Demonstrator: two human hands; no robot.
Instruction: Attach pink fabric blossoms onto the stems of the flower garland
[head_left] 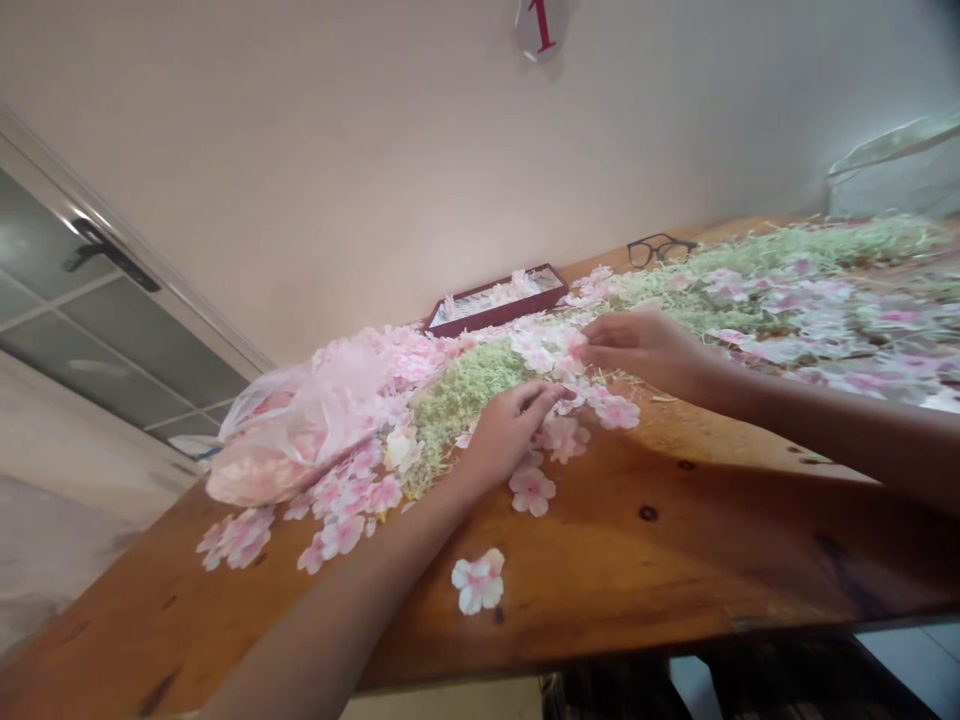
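The view is tilted. My left hand (508, 432) rests at the edge of a strip of pale green moss (461, 405), its curled fingertips among pink-and-white artificial blossoms (564, 438). My right hand (643, 350) reaches in from the right, and its fingertips seem to pinch a pink blossom (559, 350). Further blossoms and green moss (795, 270) spread across the wooden table (645, 530). A single blossom (478, 581) lies apart on the bare wood, below my left forearm.
A pink-filled plastic bag (292, 425) sits at the table's left end. A maroon box of pale petals (495, 300) and black glasses (660, 250) stand along the wall. A translucent bag (892, 170) is at upper right. A glass door (112, 310) stands at left.
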